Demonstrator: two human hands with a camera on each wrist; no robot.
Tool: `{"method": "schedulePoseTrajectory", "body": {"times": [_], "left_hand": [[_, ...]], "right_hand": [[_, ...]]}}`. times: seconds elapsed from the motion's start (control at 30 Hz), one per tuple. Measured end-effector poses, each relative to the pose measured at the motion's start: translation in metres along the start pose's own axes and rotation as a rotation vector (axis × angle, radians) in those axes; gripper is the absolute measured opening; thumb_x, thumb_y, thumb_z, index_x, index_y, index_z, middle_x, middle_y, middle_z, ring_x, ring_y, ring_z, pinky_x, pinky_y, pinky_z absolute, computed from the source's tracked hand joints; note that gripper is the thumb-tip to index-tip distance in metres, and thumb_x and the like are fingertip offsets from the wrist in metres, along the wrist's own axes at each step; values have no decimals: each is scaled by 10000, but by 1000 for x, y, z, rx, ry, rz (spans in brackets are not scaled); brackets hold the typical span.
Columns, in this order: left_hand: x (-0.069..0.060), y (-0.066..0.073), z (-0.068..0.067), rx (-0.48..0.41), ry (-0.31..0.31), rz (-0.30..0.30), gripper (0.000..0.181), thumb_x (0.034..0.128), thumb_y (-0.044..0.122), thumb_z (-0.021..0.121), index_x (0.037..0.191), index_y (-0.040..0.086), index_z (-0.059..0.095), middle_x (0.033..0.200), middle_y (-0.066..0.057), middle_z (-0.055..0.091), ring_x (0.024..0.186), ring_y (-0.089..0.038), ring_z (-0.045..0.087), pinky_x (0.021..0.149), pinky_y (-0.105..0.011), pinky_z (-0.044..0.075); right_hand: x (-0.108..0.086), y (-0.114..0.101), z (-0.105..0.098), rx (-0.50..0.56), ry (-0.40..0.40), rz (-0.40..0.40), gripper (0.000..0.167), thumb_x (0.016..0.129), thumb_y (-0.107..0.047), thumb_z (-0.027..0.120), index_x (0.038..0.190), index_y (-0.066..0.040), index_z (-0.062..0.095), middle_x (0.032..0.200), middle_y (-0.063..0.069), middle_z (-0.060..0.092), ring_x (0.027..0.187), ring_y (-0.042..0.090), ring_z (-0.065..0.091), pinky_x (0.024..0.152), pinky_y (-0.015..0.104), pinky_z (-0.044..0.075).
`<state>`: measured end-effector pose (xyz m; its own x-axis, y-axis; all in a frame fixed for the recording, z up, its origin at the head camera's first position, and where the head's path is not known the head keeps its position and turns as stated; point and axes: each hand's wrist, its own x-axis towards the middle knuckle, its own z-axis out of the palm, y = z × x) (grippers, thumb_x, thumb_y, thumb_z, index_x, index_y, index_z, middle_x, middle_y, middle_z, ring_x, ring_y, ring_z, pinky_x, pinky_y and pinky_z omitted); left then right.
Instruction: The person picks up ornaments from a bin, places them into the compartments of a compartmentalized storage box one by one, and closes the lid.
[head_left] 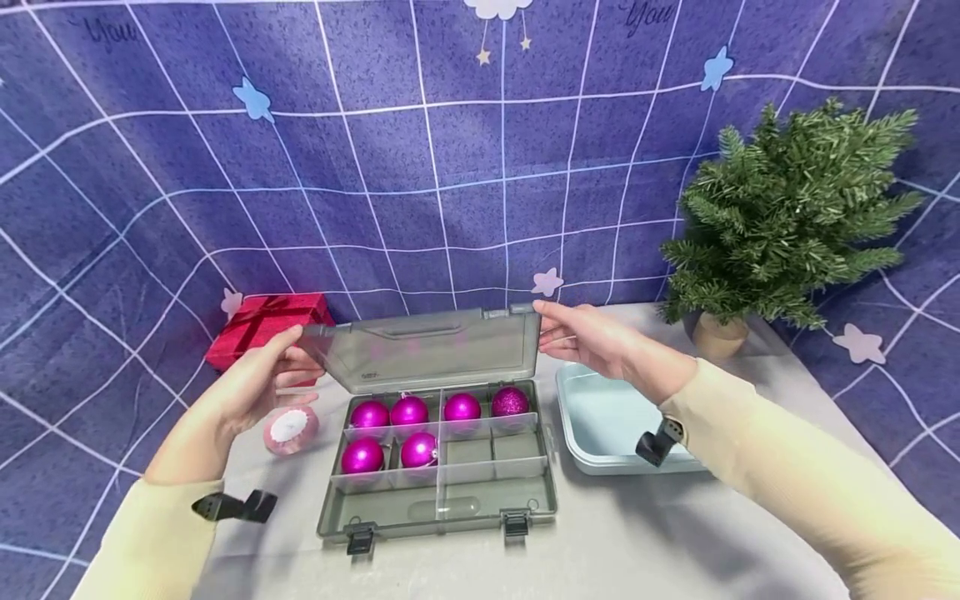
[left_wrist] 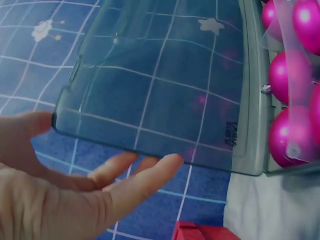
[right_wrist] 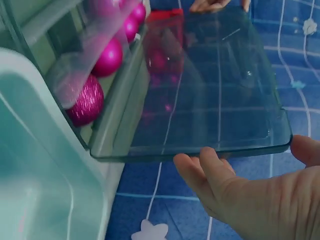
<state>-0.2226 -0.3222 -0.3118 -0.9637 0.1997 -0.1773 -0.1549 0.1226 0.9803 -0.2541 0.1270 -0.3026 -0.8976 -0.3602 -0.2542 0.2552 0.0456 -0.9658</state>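
A grey see-through compartment box (head_left: 480,521) sits on the table with its hinged lid (head_left: 442,350) raised and leaning back. Several magenta Christmas baubles (head_left: 363,456) lie in its back and middle rows, one of them glittery (right_wrist: 87,102). My left hand (head_left: 262,379) holds the lid's left corner, thumb on the edge and fingertips along the side. At the opposite corner my right hand (head_left: 592,337) holds the lid likewise, its thumb (right_wrist: 306,149) against the edge. Two black latches (head_left: 361,540) hang down at the box's front.
A pale blue tray (head_left: 573,433) stands right of the box, partly under my right forearm. Behind it is a small potted artificial fir tree (head_left: 787,217). A red gift box (head_left: 262,321) lies at the back left, and a pink-and-white round object (head_left: 290,429) beside the compartment box.
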Motion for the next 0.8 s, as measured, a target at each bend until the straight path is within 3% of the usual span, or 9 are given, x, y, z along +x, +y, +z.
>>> {"method": "schedulePoseTrajectory", "body": {"times": [0.1,0.2,0.3,0.4,0.53,0.7,0.8], "left_hand": [[-18,-13,0,-31,-54,84,367,1111,311,405,1047,70,674,1053,-58,706,1017,-128,689,816,-384,599],[-33,-27,-1,-99,-144,173,325,1114,162,384,1118,77,698,1106,-63,725,1019,-157,707,804,-380,600],[-46,-41,-4,-137,-240,265,379,1092,15,351,1180,83,713,1183,-55,719,1052,-193,706,847,-399,580],[-56,-55,-6,-120,-273,317,405,1054,-86,355,1218,64,693,1257,-35,687,1073,-192,695,899,-390,555],[-72,-74,-5,-11,-220,299,378,1008,-129,435,1313,-1,618,1312,-13,646,1112,-123,652,936,-335,539],[-89,-100,6,214,-110,299,430,948,-112,589,1366,-181,512,1337,38,654,1202,-20,575,936,-182,489],[-95,-114,13,297,-54,279,478,914,-86,666,1362,-171,521,1322,34,665,1196,-1,572,923,-144,461]], "right_hand": [[-13,10,2,-1,-15,-34,548,1066,-248,505,1397,175,395,1229,249,531,1008,196,625,1071,351,448],[-26,22,4,-14,-15,-73,553,1053,-191,532,1408,200,365,1341,318,500,1185,313,597,1052,319,457],[-40,36,7,-51,-13,-115,534,1029,-157,576,1377,208,402,1396,328,488,1309,395,511,1061,331,447],[-54,51,7,-128,-16,-142,526,999,-166,638,1373,166,474,1391,304,527,1317,403,506,1093,402,423],[-69,69,9,-203,-49,-165,563,942,-147,718,1390,124,509,1389,277,565,1310,410,521,1100,460,406],[-81,90,17,-183,-103,-187,623,878,-38,736,1403,161,467,1440,329,487,1360,477,434,1063,379,434],[-87,103,21,-191,-125,-180,634,861,-6,721,1410,169,457,1469,352,437,1362,495,411,1057,381,435]]}}
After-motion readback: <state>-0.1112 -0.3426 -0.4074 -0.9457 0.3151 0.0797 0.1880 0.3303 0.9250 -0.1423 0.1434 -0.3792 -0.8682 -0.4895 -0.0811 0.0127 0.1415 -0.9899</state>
